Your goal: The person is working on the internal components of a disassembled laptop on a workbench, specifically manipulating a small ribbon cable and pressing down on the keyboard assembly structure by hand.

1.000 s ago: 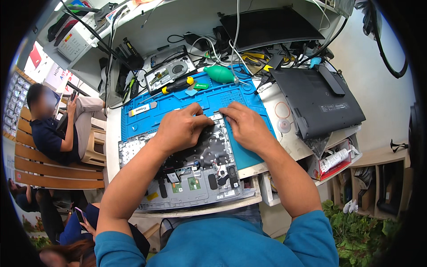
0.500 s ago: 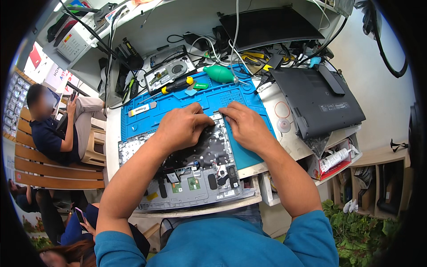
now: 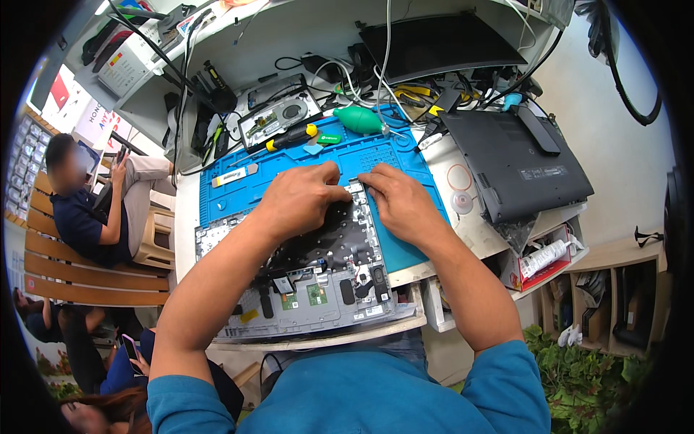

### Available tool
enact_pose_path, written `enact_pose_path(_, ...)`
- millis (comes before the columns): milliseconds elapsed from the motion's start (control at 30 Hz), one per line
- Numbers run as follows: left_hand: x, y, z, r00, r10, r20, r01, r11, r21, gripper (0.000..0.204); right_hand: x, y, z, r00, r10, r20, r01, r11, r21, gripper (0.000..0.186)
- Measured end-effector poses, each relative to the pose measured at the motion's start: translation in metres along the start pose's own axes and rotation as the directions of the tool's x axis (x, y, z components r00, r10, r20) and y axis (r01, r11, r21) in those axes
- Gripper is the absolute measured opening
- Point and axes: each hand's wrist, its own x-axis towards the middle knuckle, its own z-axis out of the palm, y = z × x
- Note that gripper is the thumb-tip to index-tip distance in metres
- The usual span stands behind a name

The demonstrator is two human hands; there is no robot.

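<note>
An opened laptop top case [image 3: 325,300] lies inside up at the front edge of the bench, with a black sheet [image 3: 329,242] over its middle. My left hand [image 3: 300,202] is over the far part of the case, its fingers bent and pinched together near the far right corner. What is between those fingertips is too small to make out. My right hand [image 3: 401,202] rests at the same corner from the right, its fingertips closed on the metal edge. Under the far side of the case lies a blue repair mat [image 3: 260,188].
Behind my hands lie a yellow-and-black screwdriver [image 3: 293,137], a green air blower [image 3: 358,121] and a laptop part with a fan [image 3: 278,116]. A dark laptop base [image 3: 520,166] lies at the right. At the left a person [image 3: 90,188] sits on a bench.
My left hand shifts slightly, its fingertips still by the far right corner of the case. My right hand stays almost in place. The laptop case has hardly moved.
</note>
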Motion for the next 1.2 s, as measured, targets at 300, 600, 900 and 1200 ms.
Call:
enact_pose_path(300, -0.013, 0.006, -0.001, 0.993, -0.062, -0.098, 0.048, 0.988, -0.145, 0.032, -0.001, 0.006, 0.001, 1.000, -0.007, 0.007, 0.007, 1.000, 0.000, 0.027)
enact_pose_path(600, -0.026, 0.022, 0.011, 0.985, -0.143, -0.097, 0.119, 0.968, -0.220, 0.027, 0.000, 0.001, -0.001, 1.000, 0.012, 0.020, -0.012, 1.000, 0.012, 0.028)
enact_pose_path(900, -0.028, 0.030, 0.014, 0.971, -0.206, -0.121, 0.164, 0.944, -0.285, 0.029, -0.001, -0.002, -0.003, 1.000, 0.024, 0.019, -0.024, 1.000, 0.006, 0.028)
enact_pose_path(1200, -0.018, 0.023, 0.019, 0.959, -0.264, -0.098, 0.221, 0.921, -0.320, 0.029, 0.000, -0.001, -0.004, 1.000, 0.007, 0.025, -0.007, 1.000, 0.007, 0.028)
